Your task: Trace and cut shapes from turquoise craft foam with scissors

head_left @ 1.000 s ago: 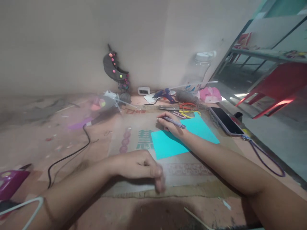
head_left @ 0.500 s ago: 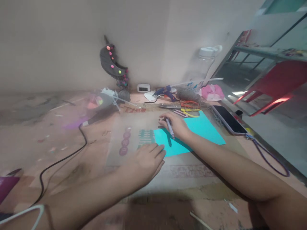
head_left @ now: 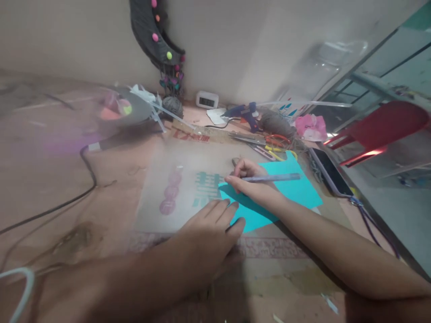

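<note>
A bright turquoise sheet of paper lies on a printed cardboard mat. My right hand is over the sheet's upper left part, its fingers closed round a pale purple pen. The pen lies nearly level, one end pointing right across the paper. Its other end is hidden in my fingers. My left hand rests with fingers stretched out and slightly apart, their tips at the sheet's lower left edge.
Behind the paper lie scissors, a blue glue gun, grey yarn and a white digital clock. A phone sits at the right edge. A black cable crosses the left side. A red chair stands beyond.
The pen has turned from pointing down toward me to pointing right in my right hand. My left hand stays at the paper's edge. The camera view has tilted down and closer.
</note>
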A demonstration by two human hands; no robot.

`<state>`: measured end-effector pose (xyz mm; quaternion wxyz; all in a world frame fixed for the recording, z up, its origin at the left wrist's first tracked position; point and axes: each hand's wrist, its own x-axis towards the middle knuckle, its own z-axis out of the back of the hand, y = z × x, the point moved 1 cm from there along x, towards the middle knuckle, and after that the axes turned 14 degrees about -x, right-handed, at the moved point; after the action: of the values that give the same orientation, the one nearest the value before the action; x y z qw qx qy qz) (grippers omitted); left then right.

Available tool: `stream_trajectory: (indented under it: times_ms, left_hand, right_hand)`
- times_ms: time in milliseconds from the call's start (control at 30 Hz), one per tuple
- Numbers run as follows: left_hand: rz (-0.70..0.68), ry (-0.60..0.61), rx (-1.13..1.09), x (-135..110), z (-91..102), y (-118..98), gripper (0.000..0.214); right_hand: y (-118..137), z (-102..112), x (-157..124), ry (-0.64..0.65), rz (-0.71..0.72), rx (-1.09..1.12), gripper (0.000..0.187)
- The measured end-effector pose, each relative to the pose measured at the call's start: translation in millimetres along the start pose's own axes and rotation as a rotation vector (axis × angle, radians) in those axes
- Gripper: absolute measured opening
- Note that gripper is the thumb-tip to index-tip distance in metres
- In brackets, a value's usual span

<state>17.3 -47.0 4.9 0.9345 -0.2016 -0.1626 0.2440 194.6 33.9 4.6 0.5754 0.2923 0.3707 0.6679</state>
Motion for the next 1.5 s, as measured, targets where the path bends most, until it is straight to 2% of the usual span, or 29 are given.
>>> stream_trajectory:
  times_ms: [200, 367, 533, 700, 1233, 1500]
  left_hand:
    - [-0.051, -0.051, 0.021, 2.7, 0.2, 7.4, 0.042]
    - [-0.073, -0.08, 0.078, 4.8, -1.6, 8.2, 0.031]
    - [-0.067, -0.108, 0.088, 5.9, -3.1, 8.0, 0.035]
    - [-0.064, -0.122, 0.103, 4.7, -3.9, 7.2, 0.036]
    - [-0.01, -0.026, 0.03, 7.6, 1.7, 6.0, 0.034]
    - [-0.021, -0.035, 0.021, 7.2, 0.3, 7.6, 0.034]
  right_hand:
    - [-0.8, -1.0, 0.3, -0.094, 0.159, -0.222, 0.033]
    - [-2.1, -1.8, 3.4, -0.12, 0.17, -0.31, 0.03]
    - [-1.3, -2.2, 3.5, -0.142, 0.217, -0.366, 0.028]
    - [-3.0, -2.9, 3.0, -0.148, 0.2, -0.386, 0.028]
    - [-0.7, -4.9, 3.9, -0.154, 0.221, -0.396, 0.031]
    - [4.8, -4.4, 2.0, -0.076, 0.215, -0.36, 0.029]
